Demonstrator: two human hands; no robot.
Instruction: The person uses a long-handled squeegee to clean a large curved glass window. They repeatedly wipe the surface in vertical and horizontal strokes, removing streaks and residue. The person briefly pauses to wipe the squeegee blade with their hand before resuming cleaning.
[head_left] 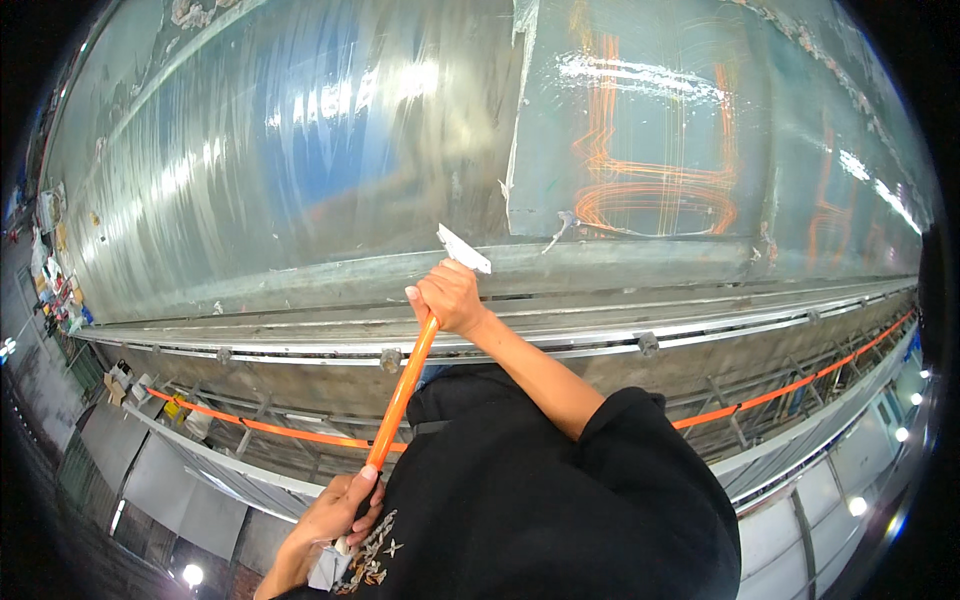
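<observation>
Nearest the camera, the left hand (pixel 340 510) is clenched around the lower end of an orange-handled scraper (pixel 405 385), fingers wrapped over the handle just above the person's black top (pixel 540 500). The wrist bends up from the lower edge of the view.

The scraper's long axis runs on a steep diagonal, from that low left grip up and to the right. Its handle is a straight orange pole. The working end points up and away from the body, toward the big surface ahead.

Farther up the pole, the right hand (pixel 450 297) is closed tight around the handle near its top, knuckles facing the camera. The right forearm is bare and reaches out straight from a black sleeve, slanting up and left to the hand.

Just beyond the right hand sits the scraper's pale flat blade (pixel 463 248), set crosswise to the pole and tilted. It lies against the lower part of a large curved grey-blue wall (pixel 300 150), close to the ledge at its foot; whether the edge presses on the surface cannot be told.

Past the blade, a glossy film-covered panel (pixel 640 120) with orange markings lies on the wall to the right. Below the ledge run metal rails (pixel 640 345) and an orange bar (pixel 800 385).
</observation>
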